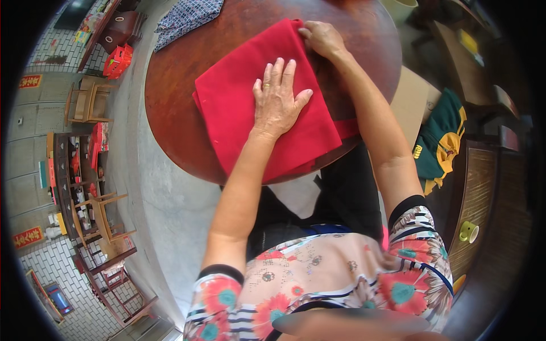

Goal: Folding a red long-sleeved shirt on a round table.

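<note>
A folded red cloth (239, 85) lies on a round dark wooden table (175, 93), its lower corner reaching the table's near edge. My left hand (278, 98) rests flat on the middle of the cloth, palm down with the fingers apart and a ring on one finger. At the cloth's far right corner, my right hand (322, 37) has its fingers curled around the edge of the fabric. A narrow red strip (346, 128) sticks out from under the cloth on the right.
A folded patterned cloth (187, 21) lies at the table's far left edge. Right of the table are a cardboard piece (409, 102), a green and yellow garment (439, 145) and a green mug (468, 232). Wooden chairs (104, 217) stand at the left.
</note>
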`<action>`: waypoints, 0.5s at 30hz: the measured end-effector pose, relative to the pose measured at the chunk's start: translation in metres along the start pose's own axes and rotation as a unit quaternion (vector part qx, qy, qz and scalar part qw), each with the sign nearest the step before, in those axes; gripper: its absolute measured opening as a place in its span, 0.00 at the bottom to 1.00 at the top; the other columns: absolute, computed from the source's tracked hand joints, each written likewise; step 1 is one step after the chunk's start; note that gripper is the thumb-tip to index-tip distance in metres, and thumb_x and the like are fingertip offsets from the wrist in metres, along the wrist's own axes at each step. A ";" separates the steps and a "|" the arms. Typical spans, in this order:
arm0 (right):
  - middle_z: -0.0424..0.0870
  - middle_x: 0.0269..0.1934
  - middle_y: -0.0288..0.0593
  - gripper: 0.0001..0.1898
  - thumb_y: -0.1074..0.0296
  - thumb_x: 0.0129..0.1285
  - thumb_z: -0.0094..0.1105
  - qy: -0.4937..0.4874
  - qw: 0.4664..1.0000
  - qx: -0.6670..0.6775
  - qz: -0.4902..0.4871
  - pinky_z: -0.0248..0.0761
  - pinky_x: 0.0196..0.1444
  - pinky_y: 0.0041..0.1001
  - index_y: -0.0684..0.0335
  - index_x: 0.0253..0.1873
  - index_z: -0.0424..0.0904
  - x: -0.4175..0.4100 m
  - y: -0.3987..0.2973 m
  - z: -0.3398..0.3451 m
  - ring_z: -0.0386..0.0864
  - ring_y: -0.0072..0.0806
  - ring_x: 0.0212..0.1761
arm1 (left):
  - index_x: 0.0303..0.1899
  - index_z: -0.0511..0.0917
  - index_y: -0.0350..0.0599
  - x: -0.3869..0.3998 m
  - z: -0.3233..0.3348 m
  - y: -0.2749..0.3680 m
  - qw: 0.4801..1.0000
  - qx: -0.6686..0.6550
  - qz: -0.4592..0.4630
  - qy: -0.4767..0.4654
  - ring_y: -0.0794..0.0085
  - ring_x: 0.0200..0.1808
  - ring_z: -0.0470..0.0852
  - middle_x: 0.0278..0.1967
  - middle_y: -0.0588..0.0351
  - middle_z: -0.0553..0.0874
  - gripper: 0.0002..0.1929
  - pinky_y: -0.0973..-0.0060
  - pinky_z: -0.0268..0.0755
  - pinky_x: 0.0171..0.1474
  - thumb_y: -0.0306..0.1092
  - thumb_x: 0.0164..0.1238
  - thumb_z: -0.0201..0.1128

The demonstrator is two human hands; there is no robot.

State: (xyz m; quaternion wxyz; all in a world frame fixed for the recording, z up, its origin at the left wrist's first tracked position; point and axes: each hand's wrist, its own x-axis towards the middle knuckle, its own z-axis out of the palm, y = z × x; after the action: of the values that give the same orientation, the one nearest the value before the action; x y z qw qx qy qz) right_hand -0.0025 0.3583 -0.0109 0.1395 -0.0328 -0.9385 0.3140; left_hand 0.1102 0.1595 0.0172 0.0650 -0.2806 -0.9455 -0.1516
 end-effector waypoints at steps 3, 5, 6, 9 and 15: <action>0.85 0.48 0.51 0.17 0.53 0.70 0.53 0.024 0.991 0.118 0.065 0.72 0.56 0.41 0.62 0.43 0.84 0.002 0.012 -0.007 0.81 0.49 0.54 | 0.73 0.58 0.47 0.001 -0.001 -0.001 1.000 -0.001 0.000 -0.002 0.49 0.76 0.55 0.74 0.44 0.59 0.37 0.45 0.46 0.72 0.57 0.71 0.55; 0.86 0.47 0.49 0.16 0.55 0.69 0.54 0.056 0.979 0.177 0.084 0.72 0.56 0.40 0.62 0.46 0.84 0.005 0.029 -0.007 0.82 0.48 0.51 | 0.73 0.58 0.47 0.002 -0.001 0.000 1.000 -0.003 0.003 0.005 0.49 0.76 0.55 0.74 0.45 0.60 0.37 0.45 0.47 0.72 0.57 0.71 0.55; 0.82 0.35 0.44 0.13 0.58 0.69 0.54 0.073 0.943 0.307 0.103 0.71 0.41 0.33 0.62 0.40 0.82 0.007 0.039 -0.007 0.79 0.36 0.38 | 0.73 0.58 0.47 0.002 0.000 0.001 1.000 -0.005 0.004 0.004 0.49 0.76 0.55 0.74 0.45 0.60 0.37 0.45 0.47 0.72 0.57 0.71 0.55; 0.76 0.23 0.35 0.10 0.64 0.69 0.54 0.087 0.857 0.496 0.106 0.68 0.24 0.24 0.63 0.36 0.80 0.006 0.059 -0.008 0.76 0.22 0.24 | 0.73 0.59 0.48 0.003 0.002 0.003 1.000 -0.010 0.000 0.000 0.49 0.76 0.55 0.74 0.45 0.60 0.36 0.45 0.47 0.72 0.57 0.71 0.55; 0.84 0.37 0.41 0.11 0.65 0.70 0.54 0.132 0.876 0.453 0.099 0.76 0.39 0.24 0.66 0.46 0.81 -0.012 0.023 -0.020 0.82 0.25 0.37 | 0.73 0.59 0.49 0.005 0.005 0.000 1.000 -0.013 -0.008 0.008 0.49 0.75 0.55 0.74 0.44 0.60 0.36 0.46 0.47 0.72 0.56 0.70 0.56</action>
State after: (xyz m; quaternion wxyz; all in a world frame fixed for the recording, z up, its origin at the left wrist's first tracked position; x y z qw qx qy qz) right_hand 0.0144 0.3864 -0.0124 0.2303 -0.0995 -0.6580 0.7100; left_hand 0.1059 0.1636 0.0131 0.0678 -0.2724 -0.9451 -0.1671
